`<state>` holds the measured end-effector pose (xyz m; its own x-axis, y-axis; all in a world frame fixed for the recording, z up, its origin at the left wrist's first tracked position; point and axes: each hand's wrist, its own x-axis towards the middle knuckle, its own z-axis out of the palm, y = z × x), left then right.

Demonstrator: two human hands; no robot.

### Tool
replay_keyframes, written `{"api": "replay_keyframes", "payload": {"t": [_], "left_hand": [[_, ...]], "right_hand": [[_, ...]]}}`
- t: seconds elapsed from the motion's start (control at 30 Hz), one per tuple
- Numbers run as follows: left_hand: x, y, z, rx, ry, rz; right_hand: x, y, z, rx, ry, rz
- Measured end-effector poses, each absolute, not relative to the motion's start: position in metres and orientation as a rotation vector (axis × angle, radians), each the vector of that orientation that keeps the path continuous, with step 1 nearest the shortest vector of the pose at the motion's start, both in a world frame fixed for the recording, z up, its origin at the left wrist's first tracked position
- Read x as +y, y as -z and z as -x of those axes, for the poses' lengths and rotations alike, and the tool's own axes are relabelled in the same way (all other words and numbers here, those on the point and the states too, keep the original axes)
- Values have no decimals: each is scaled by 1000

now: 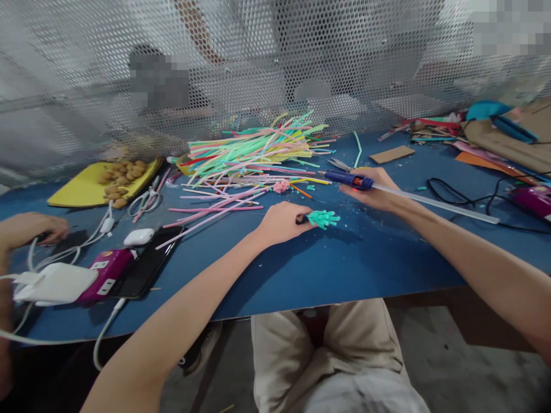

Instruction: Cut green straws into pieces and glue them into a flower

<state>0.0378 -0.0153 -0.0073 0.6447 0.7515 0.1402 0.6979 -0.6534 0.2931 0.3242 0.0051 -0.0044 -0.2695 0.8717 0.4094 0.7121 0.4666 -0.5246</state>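
Low over the blue table (275,281), my left hand (282,223) is closed round the dark end of a turquoise tufted piece (323,219), whose short strands fan out to the right. My right hand (373,186) grips a dark blue glue gun (349,179). The gun's tip points left, and a long translucent glue stick (439,205) runs out of its rear over my right forearm. Beyond my left hand is a small pink cluster (281,186), near a large pile of pastel strips (253,150).
Scissors (338,164) and a cardboard strip (392,155) lie behind my right hand. At left are a phone (148,264), a purple power strip (107,275), white cables and another person's hand (43,226). A perforated metal screen (258,74) stands behind the table.
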Motion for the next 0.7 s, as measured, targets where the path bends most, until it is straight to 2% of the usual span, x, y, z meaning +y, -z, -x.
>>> {"api": "replay_keyframes", "payload": {"t": [0.7], "left_hand": [[-12, 13, -36, 1143, -408, -2605]], "right_hand": [[6, 6, -322, -2105, -251, 1302]]}}
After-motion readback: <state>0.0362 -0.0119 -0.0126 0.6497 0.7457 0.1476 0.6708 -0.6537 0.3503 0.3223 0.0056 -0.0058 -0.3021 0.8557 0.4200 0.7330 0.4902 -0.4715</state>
